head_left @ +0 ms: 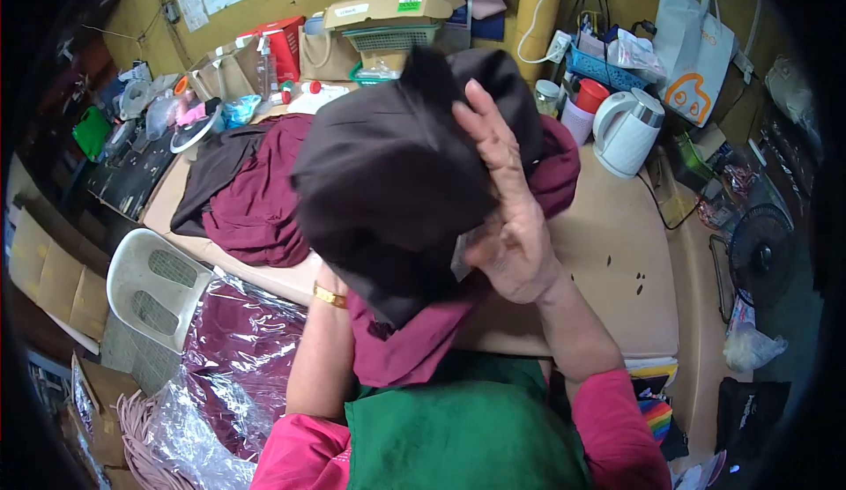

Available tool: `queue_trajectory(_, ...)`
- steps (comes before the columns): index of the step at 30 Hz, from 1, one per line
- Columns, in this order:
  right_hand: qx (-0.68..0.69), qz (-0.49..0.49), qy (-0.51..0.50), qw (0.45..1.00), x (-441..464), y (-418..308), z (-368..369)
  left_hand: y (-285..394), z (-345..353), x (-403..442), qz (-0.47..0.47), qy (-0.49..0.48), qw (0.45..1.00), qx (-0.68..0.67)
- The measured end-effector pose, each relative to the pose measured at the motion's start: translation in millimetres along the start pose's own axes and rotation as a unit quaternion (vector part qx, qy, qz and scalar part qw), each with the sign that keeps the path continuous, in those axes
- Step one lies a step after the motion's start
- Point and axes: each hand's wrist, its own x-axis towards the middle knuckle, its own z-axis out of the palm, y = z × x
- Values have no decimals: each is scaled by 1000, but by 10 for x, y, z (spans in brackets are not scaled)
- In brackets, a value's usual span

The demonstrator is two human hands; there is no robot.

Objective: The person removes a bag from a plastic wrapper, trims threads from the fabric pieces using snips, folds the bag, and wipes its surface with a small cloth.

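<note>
A dark brown cloth garment with maroon parts (388, 190) is held up in front of me over the table, partly blurred. My right hand (507, 217) is at its right side, fingers stretched upward and lying along the cloth, thumb apart. Near that thumb shows a small pale patch (460, 256), too blurred to name. My left hand (325, 277) is mostly hidden behind the garment's lower left; its wrist wears a gold-coloured bracelet (330, 296). Maroon cloth (410, 340) hangs from the garment toward my green apron (458, 428).
More maroon and dark cloth (256, 195) lies on the tan table (608, 305) at left. A white kettle (627, 133), red cup (591, 95) and blue basket (608, 69) stand back right. A white chair (145, 287) and plastic-wrapped maroon cloth (238, 340) are front left.
</note>
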Motion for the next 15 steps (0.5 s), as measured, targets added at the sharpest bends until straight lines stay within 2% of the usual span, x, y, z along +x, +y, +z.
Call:
queue_trajectory(2,-103,-71,-39,991,60,0,24,-20,-24,-29,21,7,999,23)
queue_trajectory(4,-179,-136,-188,956,-37,169,4,-64,-18,-82,29,18,998,46)
queue_trajectory(6,-272,-29,-207,939,-178,51,147,-52,-21,-131,37,24,997,62)
queue_trajectory(8,-264,-2,-276,924,-180,12,122,-34,-21,-171,45,29,996,77)
queue_trajectory(9,-264,-28,-296,917,-164,60,62,-17,-20,-195,48,31,995,84)
queue_trajectory(12,-215,-64,-306,925,-152,40,-86,13,-19,-246,56,35,993,99)
queue_trajectory(15,-272,-145,-242,920,-242,-4,-49,40,-31,-300,65,39,991,114)
